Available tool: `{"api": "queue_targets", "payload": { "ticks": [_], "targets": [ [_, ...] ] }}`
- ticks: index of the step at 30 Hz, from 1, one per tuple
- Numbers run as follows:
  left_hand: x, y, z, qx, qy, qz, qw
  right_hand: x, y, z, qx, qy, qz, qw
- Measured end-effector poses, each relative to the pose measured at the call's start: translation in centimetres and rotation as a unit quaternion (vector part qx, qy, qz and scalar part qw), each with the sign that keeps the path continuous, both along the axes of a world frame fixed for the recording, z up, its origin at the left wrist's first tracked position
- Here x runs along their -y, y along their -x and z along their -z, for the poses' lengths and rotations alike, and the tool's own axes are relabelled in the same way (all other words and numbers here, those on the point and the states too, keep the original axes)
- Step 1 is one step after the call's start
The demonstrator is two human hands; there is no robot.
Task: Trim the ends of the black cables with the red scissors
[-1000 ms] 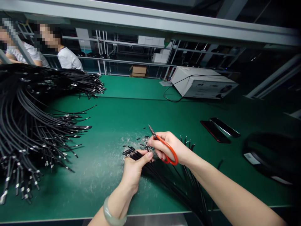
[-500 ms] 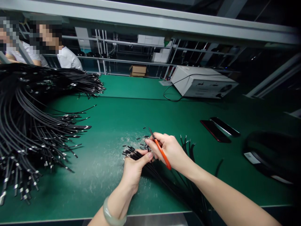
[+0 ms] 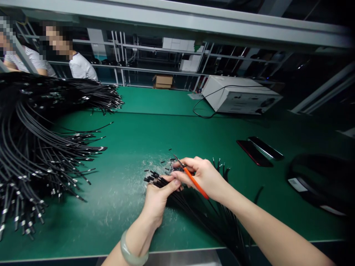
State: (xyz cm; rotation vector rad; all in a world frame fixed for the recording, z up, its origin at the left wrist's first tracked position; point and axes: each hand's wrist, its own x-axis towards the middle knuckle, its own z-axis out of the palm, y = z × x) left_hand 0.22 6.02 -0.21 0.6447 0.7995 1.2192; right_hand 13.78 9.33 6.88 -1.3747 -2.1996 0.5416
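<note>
My left hand [image 3: 158, 195] is closed round a bundle of black cables [image 3: 191, 214], whose cut ends poke out to the left past my fingers. The bundle runs down to the right and over the table's front edge. In my right hand [image 3: 203, 177] lies a tool with orange handles and a thin metal tip, apparently small scissors [image 3: 196, 183]; the tip points up and left. The fingertips of both hands meet at the cables. Short black offcuts [image 3: 163, 161] and whitish fibres [image 3: 116, 195] are scattered on the green table beside the bundle.
A large heap of black cables [image 3: 36, 140] covers the table's left side. Two phones [image 3: 254, 152] lie to the right, near a dark coiled item with a white label [image 3: 297, 184]. A pale metal box [image 3: 238, 96] stands at the back. Two people [image 3: 81, 66] are behind the heap.
My right hand has shifted slightly right, and the orange-handled tool has turned so its tip leans further left. My left hand keeps its hold on the cables.
</note>
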Motion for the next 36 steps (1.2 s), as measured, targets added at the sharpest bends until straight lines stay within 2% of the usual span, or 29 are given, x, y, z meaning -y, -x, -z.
{"api": "queue_targets", "payload": {
  "ticks": [5, 10, 12, 15, 20, 32, 36],
  "targets": [
    [0.1, 0.1, -0.4, -0.006, -0.003, -0.001, 1.000, 0.1, 0.1, 0.1, 0.046, -0.018, -0.007, 0.999],
    [0.2, 0.1, -0.4, -0.004, -0.009, 0.012, 1.000, 0.0, -0.7, -0.2, 0.102, -0.094, -0.046, 0.989],
    [0.2, 0.0, -0.2, 0.003, -0.001, 0.019, 1.000, -0.2, -1.5, -0.1, 0.139, -0.141, -0.067, 0.978],
    [0.2, 0.0, 0.0, 0.024, 0.031, 0.031, 0.999, -0.5, -2.8, 0.4, 0.213, -0.203, -0.050, 0.954],
    [0.2, 0.1, -0.1, 0.042, 0.065, 0.041, 0.996, -0.4, -3.9, 1.4, 0.316, -0.268, -0.061, 0.908],
    [0.1, 0.0, -0.1, 0.046, 0.095, 0.037, 0.994, -0.9, -3.7, 0.7, 0.365, -0.315, -0.116, 0.868],
    [0.1, 0.0, 0.0, 0.041, 0.083, 0.038, 0.995, -1.4, -3.8, 0.2, 0.366, -0.309, -0.142, 0.866]
  ]
}}
